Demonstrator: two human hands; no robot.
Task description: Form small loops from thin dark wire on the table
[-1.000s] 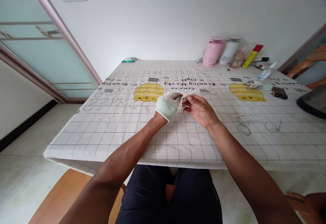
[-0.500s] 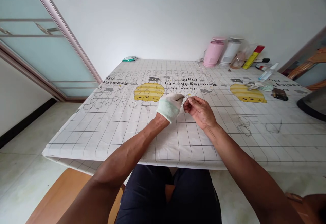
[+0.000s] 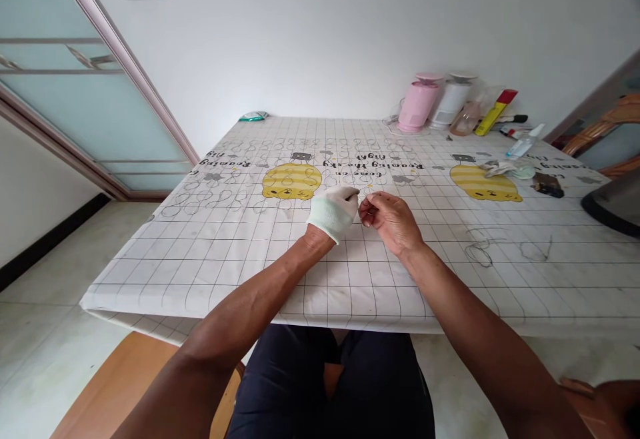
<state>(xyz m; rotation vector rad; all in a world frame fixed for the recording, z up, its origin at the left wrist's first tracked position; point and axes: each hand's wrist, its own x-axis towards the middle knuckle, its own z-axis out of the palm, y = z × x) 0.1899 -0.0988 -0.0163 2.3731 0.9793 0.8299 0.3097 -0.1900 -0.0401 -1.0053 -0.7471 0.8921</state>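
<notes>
A pale glove with a mint cuff covers my left hand (image 3: 334, 211), whose fingers are pinched together over the middle of the table. Just right of it, my bare right hand (image 3: 391, 220) has its thumb and forefinger pressed together and the other fingers curled. The two sets of fingertips nearly meet; whatever thin thing they hold is too fine to make out. Many thin wire loops (image 3: 220, 200) lie in rows on the checked tablecloth (image 3: 165, 272), beyond and left of my hands. Loose strands of thin wire (image 3: 481, 252) rest to the right of my right hand.
Along the wall stand a pink device (image 3: 419, 104), a white device (image 3: 447, 104) and a yellow-red box (image 3: 495, 112). A clear bottle (image 3: 524, 142), a cloth (image 3: 520, 170) and a dark object (image 3: 549, 184) lie at the right. A green packet (image 3: 254, 116) sits at the back left.
Both hands stay close together, pinched, in almost the same place. The fingers of my right hand have shifted slightly.
</notes>
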